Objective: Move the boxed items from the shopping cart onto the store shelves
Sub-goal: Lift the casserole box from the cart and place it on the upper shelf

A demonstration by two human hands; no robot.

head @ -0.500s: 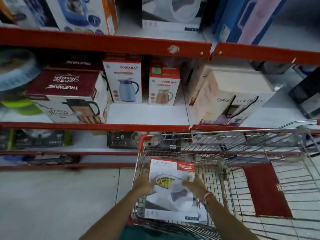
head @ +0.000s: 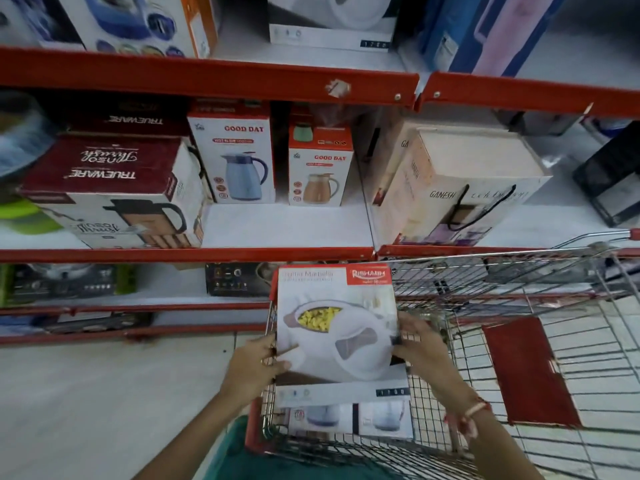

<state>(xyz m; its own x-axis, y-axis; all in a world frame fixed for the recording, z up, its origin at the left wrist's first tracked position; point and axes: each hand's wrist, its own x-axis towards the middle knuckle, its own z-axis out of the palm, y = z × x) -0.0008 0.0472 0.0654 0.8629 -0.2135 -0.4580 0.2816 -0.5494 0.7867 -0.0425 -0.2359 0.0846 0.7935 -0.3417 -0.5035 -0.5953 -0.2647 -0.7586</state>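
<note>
A white box with a red corner label and a picture of a serving bowl (head: 337,327) is held above the wire shopping cart (head: 519,282). My left hand (head: 256,365) grips its left edge and my right hand (head: 420,344) grips its right edge. Two smaller boxes with jug pictures (head: 349,419) lie in the cart under it. The red-edged middle shelf (head: 287,225) shows a bare white patch in front of two Good Day jug boxes (head: 232,157).
A Trueware box (head: 110,192) stands left on the middle shelf, a Ganesh box (head: 460,185) on its right. More boxes fill the top shelf (head: 332,26) and the lower shelves (head: 65,282). A red flap (head: 526,372) hangs in the cart. White floor lies left.
Both hands have lifted the white bowl box up out of the cart, from down in the basket to above its front rim. The two jug boxes beneath it now show.
</note>
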